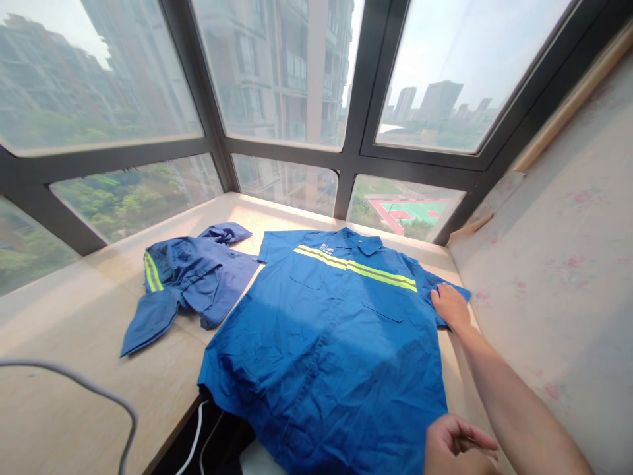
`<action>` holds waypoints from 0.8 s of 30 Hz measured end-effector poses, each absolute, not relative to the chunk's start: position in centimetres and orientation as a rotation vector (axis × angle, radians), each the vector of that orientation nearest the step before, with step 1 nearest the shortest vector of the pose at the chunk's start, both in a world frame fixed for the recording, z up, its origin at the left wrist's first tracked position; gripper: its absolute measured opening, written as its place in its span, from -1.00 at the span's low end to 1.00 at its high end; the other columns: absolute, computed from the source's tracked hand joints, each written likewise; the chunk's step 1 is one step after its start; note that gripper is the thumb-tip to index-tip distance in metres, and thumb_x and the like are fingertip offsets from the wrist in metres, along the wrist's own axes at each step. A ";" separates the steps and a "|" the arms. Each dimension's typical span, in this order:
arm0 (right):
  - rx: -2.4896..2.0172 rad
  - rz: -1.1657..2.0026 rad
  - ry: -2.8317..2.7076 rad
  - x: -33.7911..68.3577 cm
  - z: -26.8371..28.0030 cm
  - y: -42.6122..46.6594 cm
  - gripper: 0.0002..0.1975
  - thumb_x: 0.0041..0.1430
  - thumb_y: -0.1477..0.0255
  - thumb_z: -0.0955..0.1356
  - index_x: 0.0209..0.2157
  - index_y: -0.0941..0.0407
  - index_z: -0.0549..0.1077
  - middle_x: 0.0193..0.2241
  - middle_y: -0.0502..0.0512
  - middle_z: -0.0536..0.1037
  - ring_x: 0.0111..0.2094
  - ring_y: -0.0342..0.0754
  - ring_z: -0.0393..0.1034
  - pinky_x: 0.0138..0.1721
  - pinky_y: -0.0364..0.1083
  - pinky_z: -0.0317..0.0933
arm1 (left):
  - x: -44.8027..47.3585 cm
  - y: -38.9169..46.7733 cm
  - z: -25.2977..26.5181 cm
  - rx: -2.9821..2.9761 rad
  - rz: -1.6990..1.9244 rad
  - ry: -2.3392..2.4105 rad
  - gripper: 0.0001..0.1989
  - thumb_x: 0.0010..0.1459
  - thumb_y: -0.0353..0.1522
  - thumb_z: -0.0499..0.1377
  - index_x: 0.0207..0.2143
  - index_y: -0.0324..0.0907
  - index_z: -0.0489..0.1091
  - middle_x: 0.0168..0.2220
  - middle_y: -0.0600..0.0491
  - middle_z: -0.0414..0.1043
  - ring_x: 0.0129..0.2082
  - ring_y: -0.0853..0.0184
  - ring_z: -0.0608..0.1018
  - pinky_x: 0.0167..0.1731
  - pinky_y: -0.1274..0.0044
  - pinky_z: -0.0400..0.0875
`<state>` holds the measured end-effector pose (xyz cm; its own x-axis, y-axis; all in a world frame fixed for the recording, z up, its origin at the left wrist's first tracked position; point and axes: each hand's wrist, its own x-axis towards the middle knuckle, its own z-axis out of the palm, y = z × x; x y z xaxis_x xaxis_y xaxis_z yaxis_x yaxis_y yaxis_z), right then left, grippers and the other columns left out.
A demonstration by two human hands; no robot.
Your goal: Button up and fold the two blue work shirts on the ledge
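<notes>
A blue short-sleeved work shirt [316, 330] lies spread front up, its collar toward the windows and a yellow-and-grey reflective band across the chest. Its lower part hangs over the near edge, with wrinkles in the lower front. My right hand [451, 307] rests on the shirt's right-side sleeve, fingers laid over the cloth and not visibly gripping. Lower down, my left hand [457, 448] is beside the shirt's lower right edge, its fingers loosely curled in. Nothing shows in those fingers; the frame's bottom cuts the hand off.
Left of the shirt, a crumpled blue garment [198, 277] with a reflective stripe lies on the pale sill [64, 356]. A grey cable [99, 389] arcs across the near left. White cords [195, 435] hang below the edge. Windows stand behind; a flowered wall [558, 264] bounds the right.
</notes>
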<state>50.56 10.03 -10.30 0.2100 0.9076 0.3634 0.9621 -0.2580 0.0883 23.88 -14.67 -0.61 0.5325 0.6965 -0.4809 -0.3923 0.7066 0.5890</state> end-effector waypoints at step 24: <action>-2.310 -0.422 -1.646 49.1 -9.4 9.8 -0.59 0.30 0.41 0.17 0.02 0.31 0.48 0.09 0.42 0.47 0.14 0.17 0.33 0.16 0.08 0.14 | 6.1 -3.8 -4.7 2.084 1.079 1.224 -0.80 0.18 -0.49 0.06 -0.29 -0.14 0.48 -0.26 0.00 0.53 -0.22 0.26 0.55 -0.16 0.39 0.48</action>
